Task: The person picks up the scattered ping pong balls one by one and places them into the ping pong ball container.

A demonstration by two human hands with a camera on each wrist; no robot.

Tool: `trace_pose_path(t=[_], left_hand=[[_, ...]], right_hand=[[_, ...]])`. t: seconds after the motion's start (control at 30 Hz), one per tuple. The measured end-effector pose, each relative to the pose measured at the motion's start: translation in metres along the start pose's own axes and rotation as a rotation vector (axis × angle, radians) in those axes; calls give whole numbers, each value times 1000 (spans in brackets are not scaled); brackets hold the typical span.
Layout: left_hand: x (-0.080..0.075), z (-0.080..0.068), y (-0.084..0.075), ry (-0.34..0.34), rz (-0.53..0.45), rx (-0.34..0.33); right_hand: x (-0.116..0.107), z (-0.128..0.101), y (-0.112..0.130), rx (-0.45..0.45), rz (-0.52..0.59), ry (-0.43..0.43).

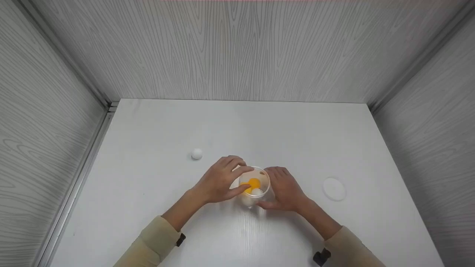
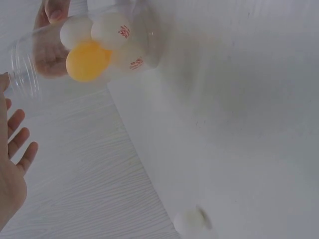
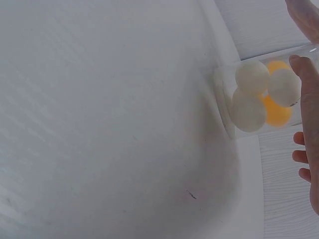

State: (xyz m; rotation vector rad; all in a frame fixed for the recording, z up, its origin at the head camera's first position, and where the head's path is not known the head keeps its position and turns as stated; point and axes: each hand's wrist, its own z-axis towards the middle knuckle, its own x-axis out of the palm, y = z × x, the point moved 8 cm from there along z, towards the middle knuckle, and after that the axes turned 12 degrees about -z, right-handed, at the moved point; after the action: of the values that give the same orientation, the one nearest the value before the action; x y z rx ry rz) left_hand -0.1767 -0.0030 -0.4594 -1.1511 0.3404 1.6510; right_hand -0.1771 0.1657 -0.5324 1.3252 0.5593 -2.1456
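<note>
A clear plastic jar [image 1: 249, 202] stands upright on the white table with several white and orange ping-pong balls [image 2: 88, 60] inside. Around its right side, my right hand [image 1: 285, 189] grips the wall, its thumb [image 3: 297, 64] on the near side. My left hand [image 1: 219, 180] is at the jar's mouth, index finger and thumb spread over the rim; its other fingers [image 2: 19, 139] extend loosely past the jar. I cannot tell whether the left thumb presses the rim. A single white ball [image 1: 197, 154] lies on the table beyond my left hand.
A round, whitish, lid-like disc [image 1: 334, 189] lies flat to the right of my right hand. Grey wood-grain panels [image 1: 237, 52] wall in the table [image 1: 282, 129] at the back and on both sides.
</note>
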Motion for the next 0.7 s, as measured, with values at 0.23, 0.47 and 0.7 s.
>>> trace_pose_path(t=[0.23, 0.47, 0.7], left_hand=[[-5, 0, 5, 0, 4, -22], [-13, -4, 13, -30, 50, -34], [-17, -11, 24, -56, 62, -64]], right_hand=[[1, 0, -1, 14, -7, 14], [2, 0, 0, 26, -2, 29], [2, 0, 0, 21, -1, 18]])
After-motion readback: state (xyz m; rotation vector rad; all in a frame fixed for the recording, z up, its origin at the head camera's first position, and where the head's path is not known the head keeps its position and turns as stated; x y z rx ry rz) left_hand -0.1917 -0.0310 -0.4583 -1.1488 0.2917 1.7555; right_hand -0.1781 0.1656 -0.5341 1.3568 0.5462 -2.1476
